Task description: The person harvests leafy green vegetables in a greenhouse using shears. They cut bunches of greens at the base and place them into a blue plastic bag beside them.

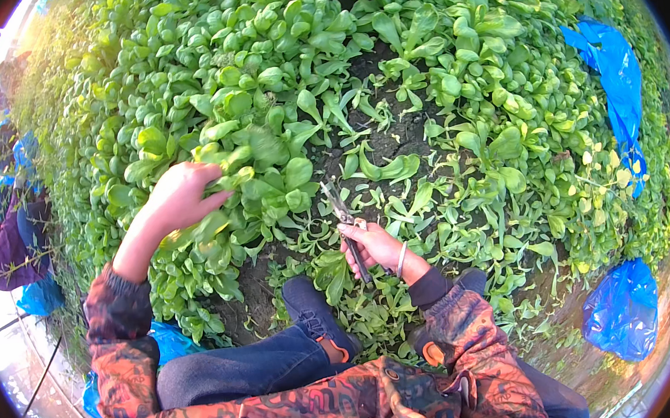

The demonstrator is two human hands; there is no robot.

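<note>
My left hand (pixel 185 193) reaches into a dense stand of broad-leaved greens (pixel 298 173), thumb and fingers pointing right. Leaves beside its fingertips are blurred, and the fingers' inner side is hidden, so a hold on them cannot be made out. A pair of garden snips (pixel 340 207) is gripped in my right hand (pixel 372 246), blades pointing up and slightly left. Below the blades, cut leaves and small stems (pixel 388 167) litter a patch of dark soil (pixel 392 140). A pale bracelet circles my right wrist.
Blue plastic bags lie at the right, one stretched over the plants (pixel 615 73) and one bulging on the ground (pixel 621 311). Another blue bag (pixel 172 340) is beside my left knee. People in dark clothing (pixel 9 246) crouch at the far left, near pale paving (pixel 36 371). My shoes (pixel 318 313) stand among the greens.
</note>
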